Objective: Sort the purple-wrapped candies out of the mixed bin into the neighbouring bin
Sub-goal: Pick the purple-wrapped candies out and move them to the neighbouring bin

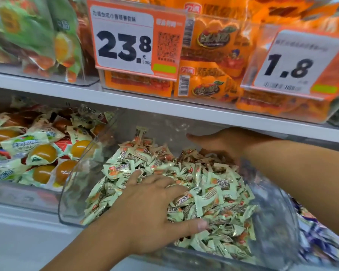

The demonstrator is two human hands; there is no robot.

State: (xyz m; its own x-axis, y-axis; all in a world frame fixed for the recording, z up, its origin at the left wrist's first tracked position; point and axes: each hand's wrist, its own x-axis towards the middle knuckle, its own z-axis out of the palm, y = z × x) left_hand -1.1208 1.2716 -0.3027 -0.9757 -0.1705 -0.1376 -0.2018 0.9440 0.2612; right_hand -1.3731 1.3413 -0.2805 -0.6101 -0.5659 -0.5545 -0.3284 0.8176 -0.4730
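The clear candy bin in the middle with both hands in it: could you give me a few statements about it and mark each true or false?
1. The left hand lies spread on the pale green-wrapped candies. True.
2. The right hand holds a price tag. False: it reaches into the back of the clear bin.
3. The larger price tag reads 23.8. True.
4. The purple-wrapped candies lie left of the bin. False: they lie to its right.
5. The shelf above holds blue packets. False: orange packets.
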